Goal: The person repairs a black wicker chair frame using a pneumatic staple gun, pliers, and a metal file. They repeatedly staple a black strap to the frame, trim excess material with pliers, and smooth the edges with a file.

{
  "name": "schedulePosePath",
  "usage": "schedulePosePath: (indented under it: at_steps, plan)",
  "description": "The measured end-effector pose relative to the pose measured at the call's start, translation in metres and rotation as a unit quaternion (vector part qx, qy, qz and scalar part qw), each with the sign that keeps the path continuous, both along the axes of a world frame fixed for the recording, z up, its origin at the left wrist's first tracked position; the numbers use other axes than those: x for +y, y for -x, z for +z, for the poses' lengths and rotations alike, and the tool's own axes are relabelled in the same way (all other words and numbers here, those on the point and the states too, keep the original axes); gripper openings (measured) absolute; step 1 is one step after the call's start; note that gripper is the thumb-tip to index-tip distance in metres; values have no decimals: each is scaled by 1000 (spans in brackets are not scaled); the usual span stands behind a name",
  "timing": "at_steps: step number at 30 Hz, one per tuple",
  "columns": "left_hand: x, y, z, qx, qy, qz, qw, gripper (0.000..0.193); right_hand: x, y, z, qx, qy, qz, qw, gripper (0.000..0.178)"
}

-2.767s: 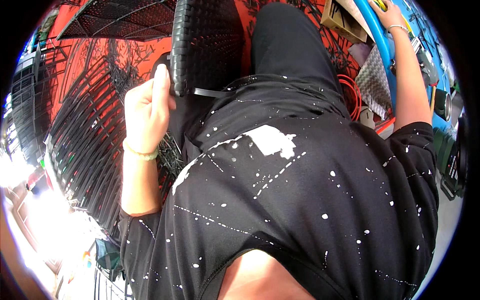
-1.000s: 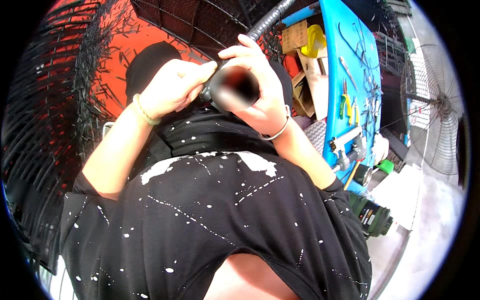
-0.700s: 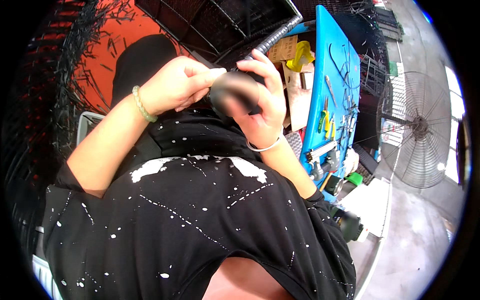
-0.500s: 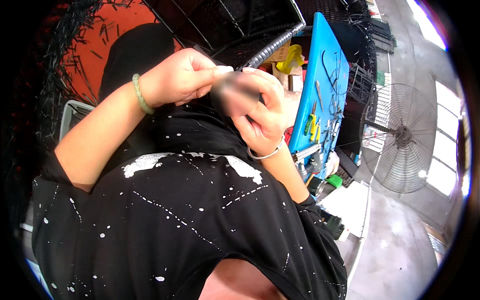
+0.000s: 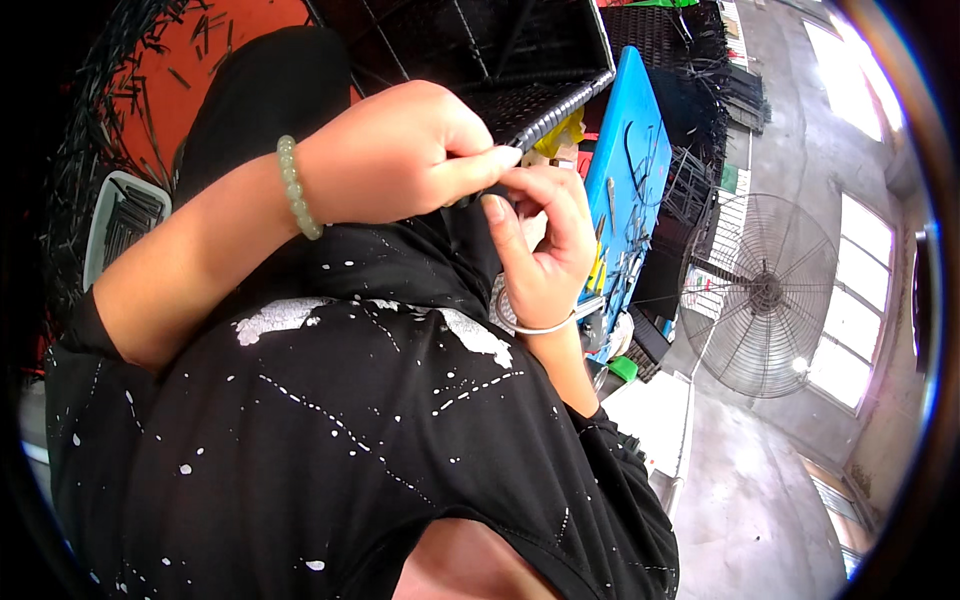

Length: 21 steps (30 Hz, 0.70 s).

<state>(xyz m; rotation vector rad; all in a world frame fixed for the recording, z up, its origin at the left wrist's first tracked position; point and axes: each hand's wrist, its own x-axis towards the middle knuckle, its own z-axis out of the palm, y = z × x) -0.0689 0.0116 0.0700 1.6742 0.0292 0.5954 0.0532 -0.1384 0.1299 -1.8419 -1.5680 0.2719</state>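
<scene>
A black woven frame with a rounded edge wrapped in black strip stands before me. At the near end of that edge my left hand, with a green bead bracelet, is closed in a pinch, thumb and forefinger pointing right. My right hand, wearing a silver bangle, meets it there with bent fingers, thumb and forefinger drawn close together. Something dark shows between the fingertips, too small and covered to make out.
On the right, a blue board holds hand tools, including yellow-handled ones. Beyond it is a large wire fan. A pale bin of black strips sits at left; loose black strips lie on the red surface.
My left hand has moved right and turned, its knuckles higher, close by the right hand. My right hand has shifted slightly right and down. The view has shifted too.
</scene>
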Motion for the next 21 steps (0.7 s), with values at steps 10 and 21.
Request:
schedulePosePath:
  at_steps: [10, 21]
  plan:
    - [-14, 8, 2, 16, 91, 61, 994, 12, -21, 0, -11, 533, 69, -99, 838, 13]
    - [-33, 24, -14, 56, 60, 84, 993, 35, -23, -8, -23, 671, 106, -68, 731, 16]
